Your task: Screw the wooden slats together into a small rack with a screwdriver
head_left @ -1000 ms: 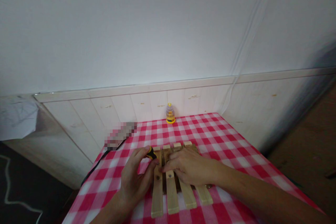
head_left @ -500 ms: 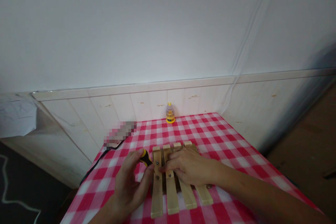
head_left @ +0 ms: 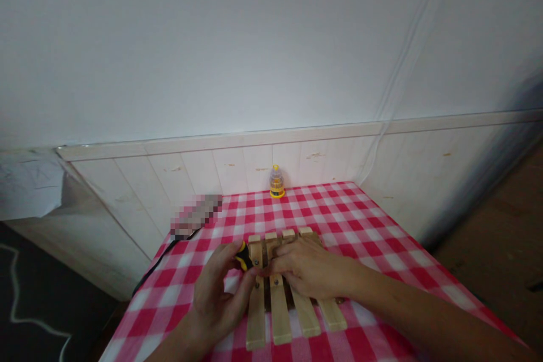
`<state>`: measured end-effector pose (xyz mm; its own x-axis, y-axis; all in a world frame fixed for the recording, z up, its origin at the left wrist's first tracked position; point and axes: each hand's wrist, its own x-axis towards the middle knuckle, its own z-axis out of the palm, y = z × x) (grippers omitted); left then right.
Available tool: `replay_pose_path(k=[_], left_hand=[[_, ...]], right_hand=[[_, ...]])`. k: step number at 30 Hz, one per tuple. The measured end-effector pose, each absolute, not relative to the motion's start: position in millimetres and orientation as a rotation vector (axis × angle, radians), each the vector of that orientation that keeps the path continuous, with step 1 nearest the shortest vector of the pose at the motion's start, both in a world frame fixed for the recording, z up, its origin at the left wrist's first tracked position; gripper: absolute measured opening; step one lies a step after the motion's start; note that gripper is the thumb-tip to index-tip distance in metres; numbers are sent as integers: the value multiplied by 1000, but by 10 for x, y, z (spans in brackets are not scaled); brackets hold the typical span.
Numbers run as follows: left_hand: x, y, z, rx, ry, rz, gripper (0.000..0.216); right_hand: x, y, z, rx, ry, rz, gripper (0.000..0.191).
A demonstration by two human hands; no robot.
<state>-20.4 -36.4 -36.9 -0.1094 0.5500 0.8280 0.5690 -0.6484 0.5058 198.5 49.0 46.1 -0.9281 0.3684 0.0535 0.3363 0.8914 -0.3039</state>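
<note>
My left hand (head_left: pixel 223 288) is closed around a small screwdriver (head_left: pixel 244 258) with a yellow and black handle. Its front end points right, at the leftmost slat of a wooden slatted piece (head_left: pixel 256 317); my fingers hide the tip. Pale slats fan out toward me over a darker wooden base, and dark screw heads show on the two left slats. Across the upper part of the slats lies my right hand (head_left: pixel 307 268), its fingers bent over the second slat and its fingertips near the screwdriver's front end. Whatever is under those fingertips is hidden.
The slatted piece lies on a table with a red and white checked cloth (head_left: pixel 339 215). A clear and yellow cone-shaped container (head_left: pixel 277 182) stands at the back by the panelled wall (head_left: pixel 203 169). At the left edge lies a pixelated object (head_left: pixel 197 216) with a black strap (head_left: pixel 156 263).
My left hand and the screwdriver have shifted slightly right, closer over the leftmost slat. The right hand stays on the slats. The whole view has moved a little.
</note>
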Motion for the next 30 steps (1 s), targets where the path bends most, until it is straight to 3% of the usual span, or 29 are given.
replay_pose_path(k=[30], left_hand=[[-293, -378, -344, -2229, -1333, -1987, 47]], right_hand=[[1971, 459, 522, -545, -2948, 457, 41]])
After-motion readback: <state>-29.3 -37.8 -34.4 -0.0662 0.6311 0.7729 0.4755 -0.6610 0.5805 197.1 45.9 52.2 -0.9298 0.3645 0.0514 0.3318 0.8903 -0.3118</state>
